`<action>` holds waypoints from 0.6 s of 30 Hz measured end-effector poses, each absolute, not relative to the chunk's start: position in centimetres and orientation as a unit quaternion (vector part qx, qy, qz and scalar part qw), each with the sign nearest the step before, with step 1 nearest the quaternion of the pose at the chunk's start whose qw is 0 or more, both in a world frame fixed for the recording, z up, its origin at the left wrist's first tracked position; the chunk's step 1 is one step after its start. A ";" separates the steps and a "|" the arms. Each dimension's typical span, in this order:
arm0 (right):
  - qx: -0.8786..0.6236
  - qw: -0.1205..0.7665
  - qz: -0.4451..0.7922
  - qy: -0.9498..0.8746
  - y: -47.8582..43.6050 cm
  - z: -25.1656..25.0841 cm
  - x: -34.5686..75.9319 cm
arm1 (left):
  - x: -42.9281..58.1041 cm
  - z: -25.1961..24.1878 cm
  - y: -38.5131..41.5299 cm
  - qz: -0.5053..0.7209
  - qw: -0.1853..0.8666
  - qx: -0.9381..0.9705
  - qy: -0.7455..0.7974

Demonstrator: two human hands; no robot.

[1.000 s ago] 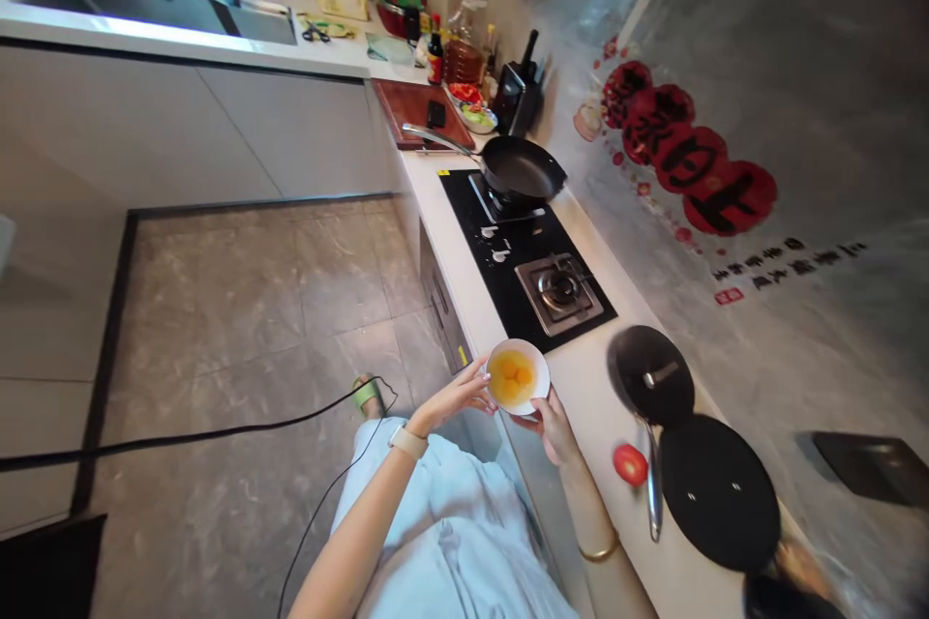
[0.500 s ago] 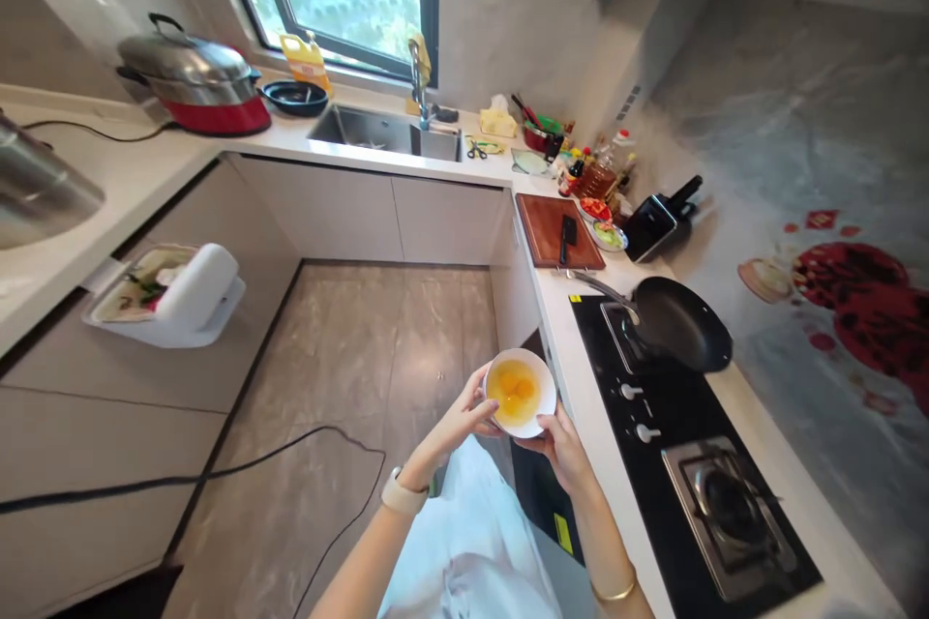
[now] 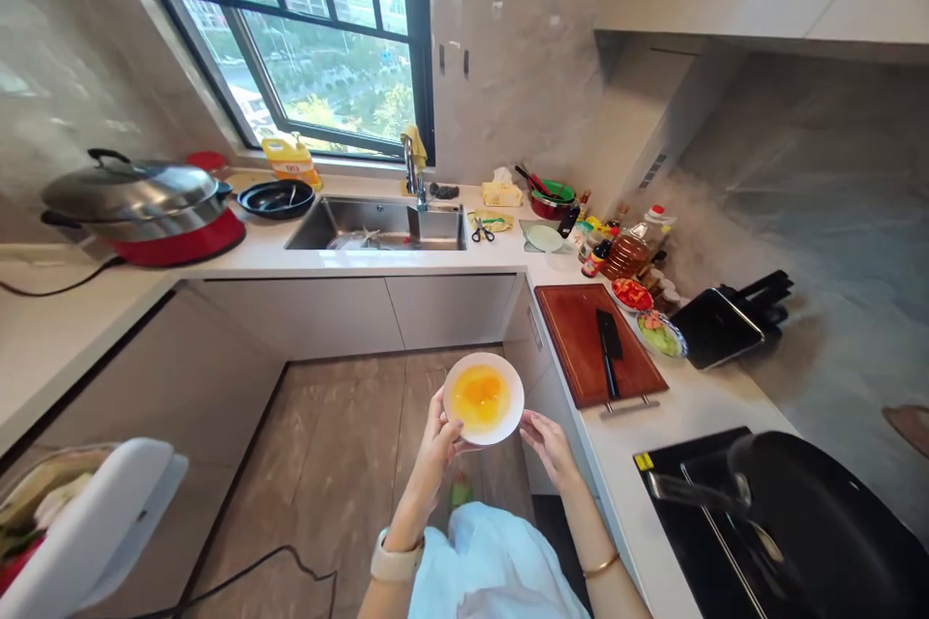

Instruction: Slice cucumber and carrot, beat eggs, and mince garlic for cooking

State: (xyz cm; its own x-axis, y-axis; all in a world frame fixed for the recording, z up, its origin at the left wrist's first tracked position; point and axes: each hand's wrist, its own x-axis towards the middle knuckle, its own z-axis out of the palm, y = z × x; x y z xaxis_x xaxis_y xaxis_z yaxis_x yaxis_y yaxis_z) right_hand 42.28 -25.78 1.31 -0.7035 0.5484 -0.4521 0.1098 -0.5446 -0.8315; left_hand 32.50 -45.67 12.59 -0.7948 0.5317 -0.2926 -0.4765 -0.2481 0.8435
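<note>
- The bowl is in the air in front of the body, above the floor, to the left of the bench. It is between the 2 hands and carries egg, yellow and liquid.
- The bowl is round, so it has no long axis. Its mouth faces up and looks almost level.
- From the left hand, the bowl lies ahead and to the right; from the right hand, ahead and to the left. The left hand is nearer.
- The left hand is clamped on the near left side of the bowl: the thumb is on the rim, the other fingers go partly under, where I cannot see well.
- The right hand is at the right rim, palm inward, fingers loosely bent. I cannot tell whether its fingertips touch the bowl.
- Both forearms come up from the lower edge and lean toward each other.
- The pan is to the right of the right hand, well apart, over the stove; its handle points to the left.
</note>
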 end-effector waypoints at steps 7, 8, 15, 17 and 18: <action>-0.337 0.240 0.784 -0.462 -17.8 5.2 24.1 | 17.9 14.4 -38.3 0.802 0.305 0.028 0.513; -0.337 0.262 0.765 -0.482 -16.2 5.5 21.7 | 15.9 14.4 -37.3 0.804 0.305 0.028 0.510; -0.275 0.213 0.710 -0.612 -4.3 6.0 7.6 | 2.7 13.8 -29.3 0.809 0.315 0.028 0.495; -0.275 0.230 0.676 -0.644 -0.7 6.3 3.8 | -0.7 13.8 -27.0 0.806 0.324 0.019 0.495; -0.279 0.241 0.640 -0.674 1.2 6.5 1.9 | -2.3 13.8 -25.9 0.802 0.328 0.016 0.498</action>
State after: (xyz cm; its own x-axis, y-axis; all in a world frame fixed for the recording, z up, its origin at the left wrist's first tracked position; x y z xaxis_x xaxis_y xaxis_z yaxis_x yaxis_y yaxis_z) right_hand 1.88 1.16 6.47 -0.7287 0.6841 -0.0315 0.0672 0.0257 -0.9974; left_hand -2.26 -25.91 13.83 -0.7838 0.5424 -0.3023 -0.5114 -0.2876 0.8098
